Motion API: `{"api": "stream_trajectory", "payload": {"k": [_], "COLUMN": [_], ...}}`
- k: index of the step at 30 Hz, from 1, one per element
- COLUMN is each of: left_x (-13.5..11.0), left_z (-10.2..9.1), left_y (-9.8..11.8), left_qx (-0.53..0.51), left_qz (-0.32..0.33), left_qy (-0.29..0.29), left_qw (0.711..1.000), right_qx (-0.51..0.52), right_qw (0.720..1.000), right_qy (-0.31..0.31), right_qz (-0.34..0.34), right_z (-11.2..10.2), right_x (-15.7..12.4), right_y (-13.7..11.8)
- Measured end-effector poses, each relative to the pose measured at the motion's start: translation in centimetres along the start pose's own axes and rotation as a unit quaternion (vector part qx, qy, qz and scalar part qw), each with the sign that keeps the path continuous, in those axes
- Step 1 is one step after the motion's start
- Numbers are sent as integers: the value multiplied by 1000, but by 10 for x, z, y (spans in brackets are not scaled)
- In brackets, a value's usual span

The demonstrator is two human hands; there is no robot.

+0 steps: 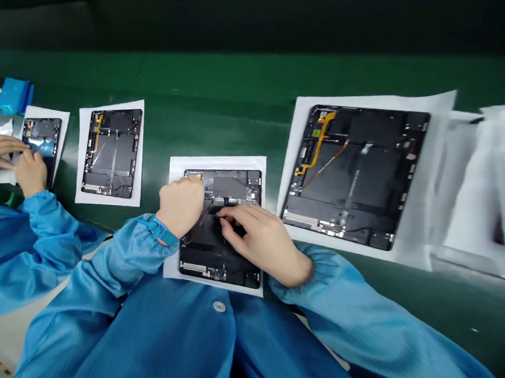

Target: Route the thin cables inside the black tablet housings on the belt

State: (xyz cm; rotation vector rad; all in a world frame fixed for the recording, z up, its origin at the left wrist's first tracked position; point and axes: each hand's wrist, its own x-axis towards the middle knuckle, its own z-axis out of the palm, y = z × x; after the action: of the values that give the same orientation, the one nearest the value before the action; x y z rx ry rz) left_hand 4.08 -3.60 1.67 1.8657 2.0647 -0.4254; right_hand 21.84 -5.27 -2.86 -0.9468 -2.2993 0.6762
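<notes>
In front of me an opened tablet, its black inner parts and circuit boards exposed, lies on a white sheet. My left hand is closed in a fist over its upper left edge, wearing a blue wrist strap. Anything inside those fingers is hidden. Above the tablet's middle, my right hand has thumb and forefinger pinched together. A small dark sliver shows at the fingertips, too small to name. Beside it a thin brownish flex cable runs slantwise between the two hands.
To the right lies another opened tablet on white sheeting, with crumpled white wrapping beyond it. On the left is a further opened tablet. At far left a co-worker's hands touch a tablet with blue film. A blue block stands behind.
</notes>
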Motion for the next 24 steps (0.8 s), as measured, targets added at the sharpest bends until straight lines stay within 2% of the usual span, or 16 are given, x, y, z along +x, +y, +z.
{"api": "stream_trajectory", "payload": {"k": [4,7,10,13,16,19,22,24], "left_x": [-8,-22,-34,-41,-43,-44,-42,-39], "left_z": [-6,-7,3,22,43,55,59,59], "left_y": [-6,-22,-41,-53,-58,-61,-66,-68], "left_qx": [-7,-20,-20,-34,-52,-73,-112,-128], "left_qz": [-7,-55,-126,-141,-132,-96,-31,27], "left_qy": [0,26,29,21,58,109,156,164], "left_qw": [1000,998,991,989,988,987,981,978], "right_qx": [-7,11,18,-24,-74,-84,-33,29], "right_qw": [1000,999,997,990,978,974,982,984], "right_qy": [-4,-18,-42,-88,-139,-157,-140,-137], "right_qz": [9,35,67,107,138,138,118,108], "right_z": [2,7,16,26,34,38,39,39], "right_x": [9,26,53,81,100,108,110,111], "right_y": [7,8,4,-3,-10,-11,-8,-4]}}
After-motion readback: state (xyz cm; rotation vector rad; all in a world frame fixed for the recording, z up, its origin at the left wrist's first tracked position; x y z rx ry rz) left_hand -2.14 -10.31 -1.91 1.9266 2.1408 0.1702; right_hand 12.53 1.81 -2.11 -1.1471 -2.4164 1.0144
